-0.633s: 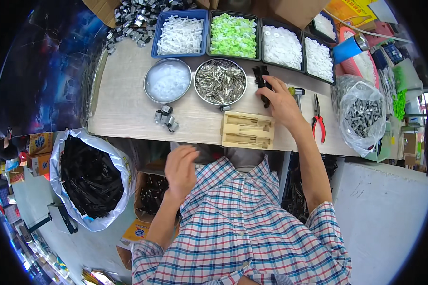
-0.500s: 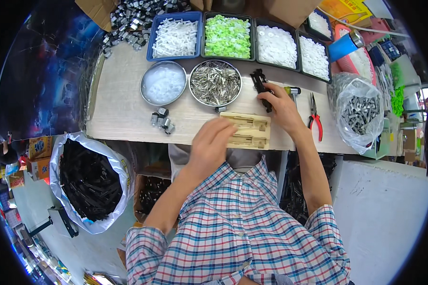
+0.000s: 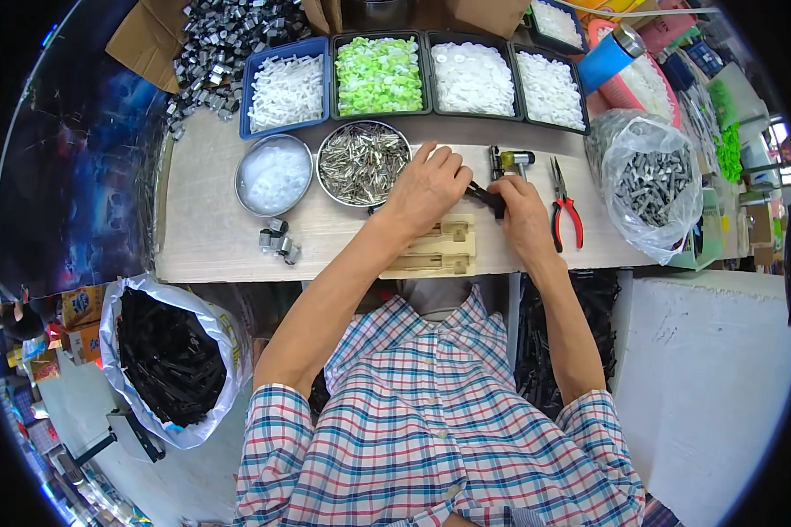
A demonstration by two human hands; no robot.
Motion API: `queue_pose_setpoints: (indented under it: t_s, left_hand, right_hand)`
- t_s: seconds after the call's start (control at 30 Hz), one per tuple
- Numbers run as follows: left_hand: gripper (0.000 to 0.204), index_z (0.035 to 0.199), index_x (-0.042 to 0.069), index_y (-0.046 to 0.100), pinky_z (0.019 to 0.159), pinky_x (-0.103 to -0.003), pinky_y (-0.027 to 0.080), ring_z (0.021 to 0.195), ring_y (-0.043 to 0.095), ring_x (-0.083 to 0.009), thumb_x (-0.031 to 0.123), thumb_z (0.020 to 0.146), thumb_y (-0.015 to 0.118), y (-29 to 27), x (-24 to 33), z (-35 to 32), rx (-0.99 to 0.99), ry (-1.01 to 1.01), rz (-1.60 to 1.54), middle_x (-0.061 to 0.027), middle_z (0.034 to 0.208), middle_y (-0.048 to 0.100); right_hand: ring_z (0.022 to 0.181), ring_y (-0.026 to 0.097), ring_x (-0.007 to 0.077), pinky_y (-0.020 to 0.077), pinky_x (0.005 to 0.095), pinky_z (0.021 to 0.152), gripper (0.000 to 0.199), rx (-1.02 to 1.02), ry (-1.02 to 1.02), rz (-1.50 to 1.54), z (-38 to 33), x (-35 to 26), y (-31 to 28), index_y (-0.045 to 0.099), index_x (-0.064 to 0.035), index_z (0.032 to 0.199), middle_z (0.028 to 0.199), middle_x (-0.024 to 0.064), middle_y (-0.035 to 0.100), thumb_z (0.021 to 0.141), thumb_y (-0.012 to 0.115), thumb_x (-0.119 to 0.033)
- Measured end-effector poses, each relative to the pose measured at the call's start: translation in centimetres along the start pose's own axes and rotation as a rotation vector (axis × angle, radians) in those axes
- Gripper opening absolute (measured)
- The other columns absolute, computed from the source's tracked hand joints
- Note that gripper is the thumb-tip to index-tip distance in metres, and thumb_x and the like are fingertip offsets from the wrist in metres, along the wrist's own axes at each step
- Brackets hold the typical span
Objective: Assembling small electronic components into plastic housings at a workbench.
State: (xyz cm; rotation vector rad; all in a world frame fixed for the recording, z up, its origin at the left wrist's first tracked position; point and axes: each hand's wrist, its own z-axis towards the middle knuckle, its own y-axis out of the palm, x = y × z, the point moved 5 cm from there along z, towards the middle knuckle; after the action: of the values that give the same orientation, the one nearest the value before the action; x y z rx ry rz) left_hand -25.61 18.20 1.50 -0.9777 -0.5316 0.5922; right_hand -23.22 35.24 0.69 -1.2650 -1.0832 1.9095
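My left hand (image 3: 428, 187) reaches over the bench and touches the near end of a black plastic part (image 3: 486, 197). My right hand (image 3: 520, 213) grips the other end of that same black part. Both hands hover just above a pale wooden jig (image 3: 437, 251) with slots, lying at the bench's front edge. A round metal bowl of small silvery metal pieces (image 3: 361, 163) sits right beside my left hand.
A second metal bowl holds white parts (image 3: 273, 174). Trays of white (image 3: 287, 85) and green (image 3: 379, 74) parts line the back. Red-handled pliers (image 3: 563, 211), a small hammer (image 3: 514, 161), a bag of metal parts (image 3: 650, 183), loose metal clips (image 3: 279, 241) and a floor sack of black parts (image 3: 169, 356) surround them.
My left hand rose from below the bench edge, crossed the wooden jig and reached the black part. My right hand drew that part toward the jig.
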Motion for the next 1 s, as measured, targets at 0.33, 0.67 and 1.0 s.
queue_pose_setpoints:
  t_s: [0.33, 0.67, 1.0]
  left_hand:
    - [0.040, 0.114, -0.002, 0.066, 0.086, -0.044, 0.055, 0.102, 0.065, -0.0355, 0.002, 0.075, 0.067, -5.6, 3.5, -12.5, 0.093, -0.152, -0.290, -0.0166, 0.111, 0.065]
    - [0.046, 0.137, 0.010, 0.059, 0.116, -0.059, 0.029, 0.141, 0.046, -0.0355, 0.014, 0.091, 0.063, -1.7, 5.9, -16.2, -0.006, -0.216, -0.005, -0.0135, 0.147, 0.055]
    - [0.041, 0.126, 0.003, 0.060, 0.111, -0.057, 0.039, 0.131, 0.052, -0.0426, 0.005, 0.085, 0.067, -5.9, 4.0, -19.1, 0.433, -0.467, -0.133, -0.0187, 0.136, 0.058]
  right_hand:
    - [0.112, 0.061, 0.0349, 0.0511, 0.0404, 0.093, 0.044, -0.231, -0.152, -0.030, 2.2, -0.8, 0.6, 0.065, -0.0075, 0.113, 0.121, 0.0149, 0.058, 0.075, 0.062, 0.014]
    - [0.104, 0.058, 0.0332, 0.0478, 0.0428, 0.090, 0.032, 0.022, -0.389, -0.170, 4.4, -6.4, 0.9, 0.063, -0.0045, 0.117, 0.115, 0.0135, 0.061, 0.086, 0.068, -0.005]
    - [0.098, 0.058, 0.0298, 0.0479, 0.0411, 0.087, 0.043, -0.128, -0.311, 0.098, -0.3, -11.8, 4.2, 0.068, -0.0084, 0.122, 0.108, 0.0114, 0.060, 0.080, 0.075, -0.005]
